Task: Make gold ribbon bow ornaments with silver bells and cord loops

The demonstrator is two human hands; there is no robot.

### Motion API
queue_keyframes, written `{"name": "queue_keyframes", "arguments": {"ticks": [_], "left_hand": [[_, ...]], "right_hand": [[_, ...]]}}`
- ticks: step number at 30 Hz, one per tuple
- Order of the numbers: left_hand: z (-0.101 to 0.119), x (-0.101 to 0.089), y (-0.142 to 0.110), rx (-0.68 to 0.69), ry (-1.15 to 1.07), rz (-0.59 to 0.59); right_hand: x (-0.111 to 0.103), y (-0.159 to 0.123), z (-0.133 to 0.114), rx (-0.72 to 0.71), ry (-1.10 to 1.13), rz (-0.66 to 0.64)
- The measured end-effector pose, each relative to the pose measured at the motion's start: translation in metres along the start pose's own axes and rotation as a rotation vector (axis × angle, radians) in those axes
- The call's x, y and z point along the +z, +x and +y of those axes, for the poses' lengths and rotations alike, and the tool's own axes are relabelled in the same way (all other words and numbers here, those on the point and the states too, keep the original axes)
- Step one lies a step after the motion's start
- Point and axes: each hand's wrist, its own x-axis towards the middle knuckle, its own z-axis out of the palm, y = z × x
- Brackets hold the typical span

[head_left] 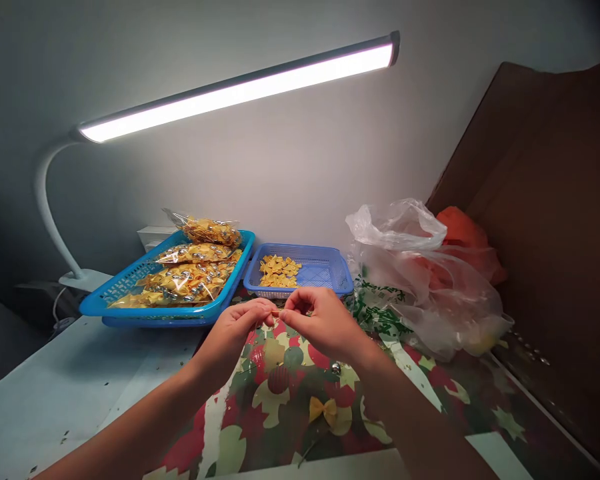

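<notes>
My left hand (243, 321) and my right hand (325, 323) meet over the patterned table cover, fingertips pinched close together. Between them is something tiny and yellowish-orange, mostly hidden by the fingers, so its kind cannot be made out. Below my right hand a small silver bell (336, 367) rests on the cover. Nearer to me lies a yellow ribbon bow (323, 411), with a thin dark strand (314, 448) beside it. Just beyond the hands stands a small blue-violet basket (325, 270) with many loose yellow bows (280, 271) in its left part.
A larger blue basket (93, 305) at left holds clear bags of yellow bows and silver bells (190, 281). Plastic bags (430, 293) are heaped at right beside a cardboard sheet (555, 233). A lit lamp (240, 93) reaches overhead from its clamp on the left.
</notes>
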Motion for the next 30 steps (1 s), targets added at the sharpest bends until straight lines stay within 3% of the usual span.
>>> {"name": "queue_keyframes", "arguments": {"ticks": [5,9,16,23,30], "left_hand": [[0.004,0.003,-0.003,-0.122,-0.036,-0.037],[0.004,0.004,-0.003,-0.093,-0.016,0.003],[0.002,0.002,-0.004,-0.011,0.185,0.166],[0.003,0.004,-0.004,-0.013,0.142,0.191],[0.01,0.005,-0.005,-0.054,0.125,0.105]], "right_hand": [[0.002,-0.001,0.0,-0.021,-0.069,0.054],[0.011,0.0,0.003,-0.038,-0.172,0.146],[0.026,0.005,0.013,-0.261,-0.217,0.292],[0.034,0.006,0.019,-0.508,-0.169,0.388],[0.032,0.007,0.016,-0.262,0.236,0.21]]}}
